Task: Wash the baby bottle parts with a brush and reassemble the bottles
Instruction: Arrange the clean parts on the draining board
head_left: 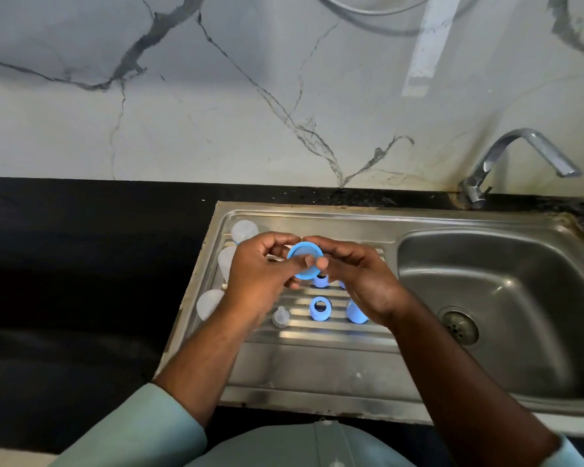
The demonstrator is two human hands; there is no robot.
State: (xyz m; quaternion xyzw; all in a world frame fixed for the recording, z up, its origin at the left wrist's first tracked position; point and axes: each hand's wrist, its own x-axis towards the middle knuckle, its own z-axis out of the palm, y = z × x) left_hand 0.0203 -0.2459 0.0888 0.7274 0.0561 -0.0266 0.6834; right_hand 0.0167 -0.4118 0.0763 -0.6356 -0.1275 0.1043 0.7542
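Observation:
Both hands hold one blue screw ring (304, 258) above the steel drainboard (317, 362). My left hand (260, 278) pinches its left rim, thumb on the near edge. My right hand (358, 274) pinches the right rim, its thumb tip beside the left thumb. Below the hands, on the ribs, lie a clear teat (281, 317), a blue ring (320, 309) with its hole facing up, another blue part (356, 313) and a partly hidden blue ring (321, 281). Clear caps or bottles sit along the drainboard's left edge (244, 230), (226, 264), (209, 303).
The sink basin (506, 298) with its drain (459, 325) lies to the right, and the faucet (520, 160) stands at the back right corner. Black countertop (81, 264) stretches to the left. A marble-patterned wall rises behind.

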